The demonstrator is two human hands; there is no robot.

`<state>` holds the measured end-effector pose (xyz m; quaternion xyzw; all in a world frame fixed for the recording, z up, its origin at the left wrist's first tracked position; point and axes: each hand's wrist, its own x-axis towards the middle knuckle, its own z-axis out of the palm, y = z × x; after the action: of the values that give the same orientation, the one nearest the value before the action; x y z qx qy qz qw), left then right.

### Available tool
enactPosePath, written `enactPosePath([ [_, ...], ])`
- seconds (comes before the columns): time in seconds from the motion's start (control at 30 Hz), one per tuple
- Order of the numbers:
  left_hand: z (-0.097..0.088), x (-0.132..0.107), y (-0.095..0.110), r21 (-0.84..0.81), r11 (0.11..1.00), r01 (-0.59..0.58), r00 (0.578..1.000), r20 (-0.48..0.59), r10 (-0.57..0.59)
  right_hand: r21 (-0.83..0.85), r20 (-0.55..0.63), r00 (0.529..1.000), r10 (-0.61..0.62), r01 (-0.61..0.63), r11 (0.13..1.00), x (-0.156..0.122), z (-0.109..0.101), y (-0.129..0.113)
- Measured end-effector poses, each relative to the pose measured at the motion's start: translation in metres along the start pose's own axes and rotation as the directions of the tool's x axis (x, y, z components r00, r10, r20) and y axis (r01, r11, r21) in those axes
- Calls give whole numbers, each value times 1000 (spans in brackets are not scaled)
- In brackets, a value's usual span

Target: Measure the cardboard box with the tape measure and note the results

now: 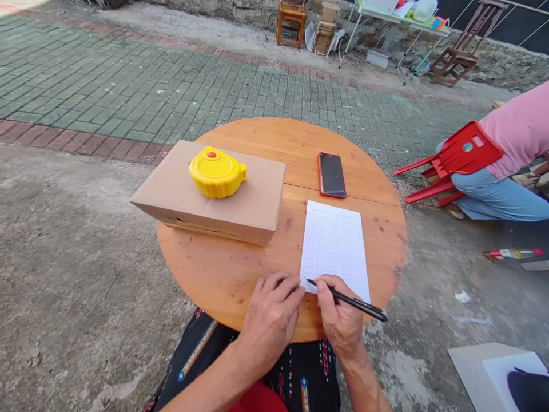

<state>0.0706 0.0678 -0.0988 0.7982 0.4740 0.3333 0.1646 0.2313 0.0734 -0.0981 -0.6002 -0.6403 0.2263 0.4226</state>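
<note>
A sheet of white paper (pixel 334 246) covered with rows of small handwriting lies on the round wooden table. Pinched between the fingers of my right hand (pixel 342 315) is a black pen (pixel 358 301), its tip at the lower left part of the sheet. My left hand (pixel 274 312) rests on the tabletop, fingers loosely bent and holding nothing, with the fingertips at the paper's lower left edge. Above the sheet lies a phone (pixel 331 175) with a red case and dark screen. A yellow tape measure (pixel 218 174) with a red button sits on a closed cardboard box (pixel 253 212).
The round table (pixel 223 269) stands before my lap on concrete ground. At right, a person in a pink top (pixel 521 129) sits on a red plastic chair (pixel 467 149). A bottle (pixel 512 254) lies on the ground. Wooden chairs and a loaded folding table (pixel 403 20) stand at the back.
</note>
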Motion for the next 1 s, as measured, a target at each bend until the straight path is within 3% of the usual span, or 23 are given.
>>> enactPosePath([
  [0.23, -1, -1, 1, 14, 1000, -6, 1000, 17, 5, 78, -53, 993, 109, -105, 991, -5, 2, 6],
  [1.0, -3, -1, 3, 37, 999, 9, 998, 57, -11, 23, -21, 996, 91, -91, 996, 0, 1, -1],
])
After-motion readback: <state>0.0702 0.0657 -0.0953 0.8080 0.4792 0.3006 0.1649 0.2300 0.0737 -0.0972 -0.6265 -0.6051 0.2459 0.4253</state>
